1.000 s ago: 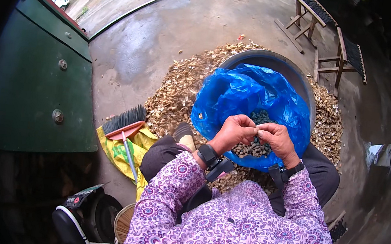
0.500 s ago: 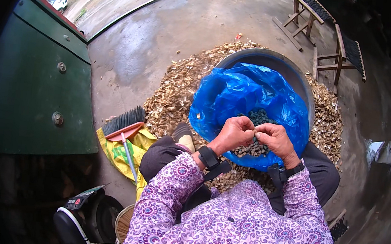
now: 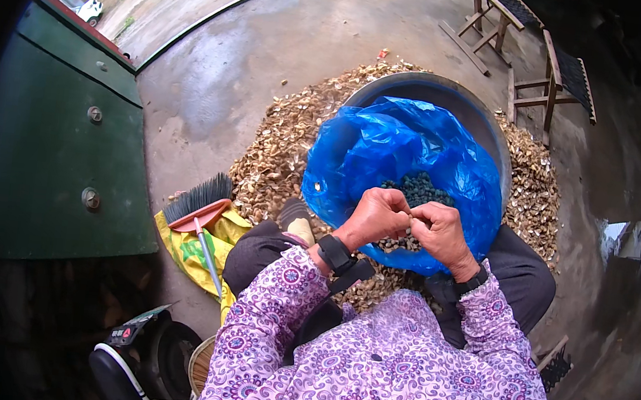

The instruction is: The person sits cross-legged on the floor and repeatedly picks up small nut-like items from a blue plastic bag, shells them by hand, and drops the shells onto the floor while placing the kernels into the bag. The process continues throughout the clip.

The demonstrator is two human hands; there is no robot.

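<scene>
My left hand (image 3: 375, 215) and my right hand (image 3: 440, 233) meet fingertip to fingertip over a blue plastic bag (image 3: 452, 140). Both are closed in a pinch; whatever sits between the fingers is too small and covered to make out. Below them, small dark kernel-like pieces (image 3: 420, 186) lie heaped in the open bag, partly hidden by my hands. The bag lines a wide grey basin (image 3: 500, 145), its near side spilling toward my lap.
Pale brown shells (image 3: 279, 149) are piled around the basin. To the left lie a broom (image 3: 202, 207) and a yellow sack (image 3: 174, 251), beside a green metal panel (image 3: 68, 150). Wooden folding stools (image 3: 555, 88) stand at the far right.
The pinched hands stay together above the bag, the fingers shifting slightly and the right hand turning a little. The whole view has moved slightly.
</scene>
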